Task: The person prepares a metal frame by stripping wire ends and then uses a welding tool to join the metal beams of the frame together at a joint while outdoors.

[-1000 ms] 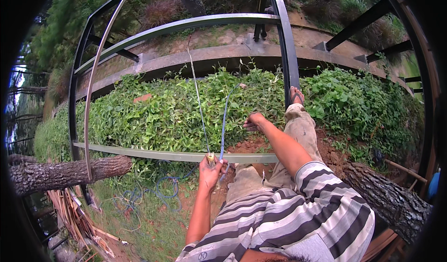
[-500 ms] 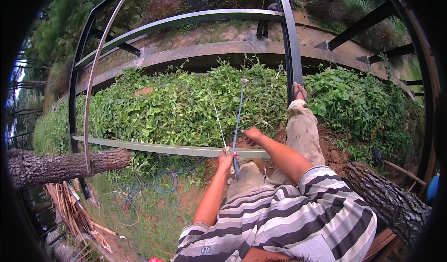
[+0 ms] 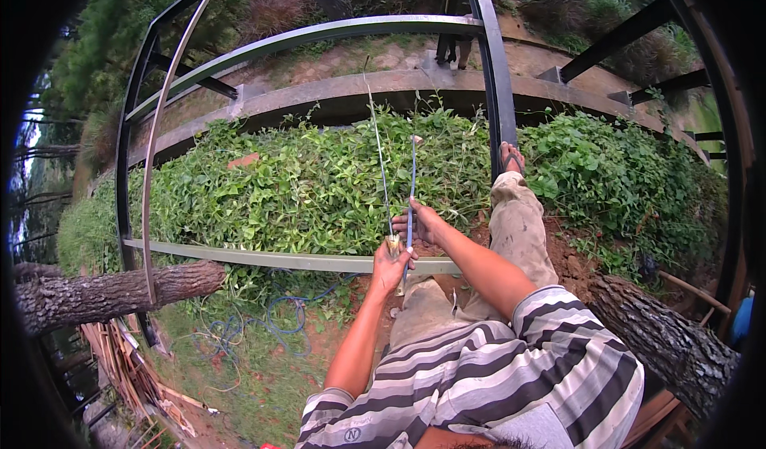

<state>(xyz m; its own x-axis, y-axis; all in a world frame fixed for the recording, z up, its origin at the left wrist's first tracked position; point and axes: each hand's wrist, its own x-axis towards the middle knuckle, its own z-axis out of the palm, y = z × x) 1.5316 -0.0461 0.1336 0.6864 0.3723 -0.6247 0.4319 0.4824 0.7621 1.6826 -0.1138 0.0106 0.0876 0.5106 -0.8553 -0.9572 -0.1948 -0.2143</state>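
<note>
My left hand [image 3: 388,270] is closed round a small yellowish piece [image 3: 393,243], from which a long thin pale rod or strip [image 3: 377,138] runs away over the leaves. Its kind cannot be told. The same hand's thumb side presses against a long narrow blue-grey strip [image 3: 412,166]. Just beyond, my right hand [image 3: 424,224] has this strip between thumb and fingers, the fingers reaching behind it. Below both hands a green-grey metal bar [image 3: 319,261] crosses in front of my legs.
My sandalled foot [image 3: 511,158] rests against a dark upright post [image 3: 496,74]. Leafy plants [image 3: 263,185] fill the ground ahead. A log [image 3: 120,289] lies left, another trunk [image 3: 662,337] right. Blue hose or cable [image 3: 287,313] coils on the grass. A person's legs [image 3: 463,52] stand far off.
My right hand has moved left onto the blue-grey strip. My left hand has risen slightly, and the pale rod now reaches farther out. A person's legs show more beside the far post.
</note>
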